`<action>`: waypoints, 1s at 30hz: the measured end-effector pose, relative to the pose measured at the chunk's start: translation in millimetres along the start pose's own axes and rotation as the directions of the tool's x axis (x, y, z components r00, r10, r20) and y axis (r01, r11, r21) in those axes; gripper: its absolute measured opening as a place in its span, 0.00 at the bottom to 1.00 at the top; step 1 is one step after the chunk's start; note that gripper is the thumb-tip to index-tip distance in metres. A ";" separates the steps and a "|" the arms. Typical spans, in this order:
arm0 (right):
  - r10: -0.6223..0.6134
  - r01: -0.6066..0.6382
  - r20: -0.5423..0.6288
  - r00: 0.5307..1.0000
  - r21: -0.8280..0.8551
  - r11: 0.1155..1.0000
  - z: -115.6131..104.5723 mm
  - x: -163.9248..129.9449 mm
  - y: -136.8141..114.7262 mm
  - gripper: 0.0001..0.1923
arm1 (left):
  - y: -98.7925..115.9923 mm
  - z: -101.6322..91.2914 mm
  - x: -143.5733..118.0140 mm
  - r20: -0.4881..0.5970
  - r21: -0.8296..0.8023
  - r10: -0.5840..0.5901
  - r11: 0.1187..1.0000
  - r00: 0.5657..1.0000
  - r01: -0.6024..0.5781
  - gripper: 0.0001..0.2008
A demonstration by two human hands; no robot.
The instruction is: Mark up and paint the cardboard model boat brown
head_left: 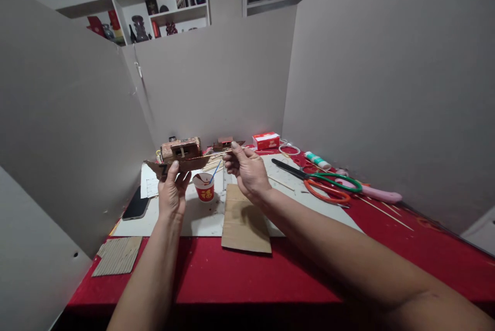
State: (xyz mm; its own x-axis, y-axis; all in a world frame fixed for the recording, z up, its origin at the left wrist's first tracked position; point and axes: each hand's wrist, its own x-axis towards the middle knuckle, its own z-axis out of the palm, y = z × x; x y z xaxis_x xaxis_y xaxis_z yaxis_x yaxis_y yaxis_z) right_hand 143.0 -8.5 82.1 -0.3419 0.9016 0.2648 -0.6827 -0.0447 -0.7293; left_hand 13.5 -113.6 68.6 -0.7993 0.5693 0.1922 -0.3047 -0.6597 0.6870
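Fingers (175,170) of the left hand (172,194) are pinched on the near end of a cardboard model boat (181,158), thumb up against the hull's side, while the fingers of the right hand (247,171) are closed around its far end, where a thin wooden stick (220,153) is nipped between thumb and forefinger. The boat is held in the air between both hands, above the table and roughly level, with a small cabin seated on its deck. It is judged to be light but fragile: the hull is thin card that would crease under a hard squeeze, and the cabin and stick look glued on and easily knocked loose. A hold low on the hull at each end is judged safest, with the cabin left untouched. Just below the fingers a red paper cup (204,187) with a brush in it stands on a white sheet (201,217), and a cardboard piece (245,220) lies nearer the body. Beyond the right fingers, scissors (320,181) and loose skewers (382,211) are spread on the red tablecloth (294,274); beside the left wrist a phone (136,205) lies flat.
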 end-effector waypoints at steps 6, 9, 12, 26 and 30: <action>-0.018 0.018 -0.003 1.000 0.002 1.000 -3.4 4.2 -1.7 0.19 | 0.1 -1.9 2.7 -0.020 -0.024 -0.018 1.000 1.000 0.017 0.19; -0.014 0.014 -0.009 1.000 0.014 1.000 -3.7 4.6 -2.9 0.19 | -1.6 -2.1 2.7 -0.016 -0.025 -0.025 0.999 1.000 0.024 0.19; -0.003 0.003 0.031 1.000 0.007 1.000 -2.4 3.4 -1.4 0.20 | -3.9 -1.6 0.8 -0.007 -0.008 -0.067 0.998 0.998 0.067 0.19; -0.027 0.027 0.022 0.999 0.010 1.000 -3.1 4.4 -3.4 0.23 | -2.7 -1.9 2.0 -0.020 -0.019 -0.117 0.993 0.993 0.117 0.17; -0.050 0.050 0.001 0.999 0.028 0.998 -5.3 6.9 -2.7 0.23 | -2.0 -1.7 1.7 -0.041 -0.023 -0.121 0.993 0.992 0.120 0.16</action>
State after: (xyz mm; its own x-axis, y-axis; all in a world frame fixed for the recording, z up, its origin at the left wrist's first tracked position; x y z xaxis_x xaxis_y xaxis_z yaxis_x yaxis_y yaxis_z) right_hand 145.9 0.1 82.5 -0.3084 0.9021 0.3017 -0.7166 -0.0117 -0.6974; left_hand 11.8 -112.1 66.4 -0.7771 0.6243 0.0793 -0.4101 -0.5980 0.6886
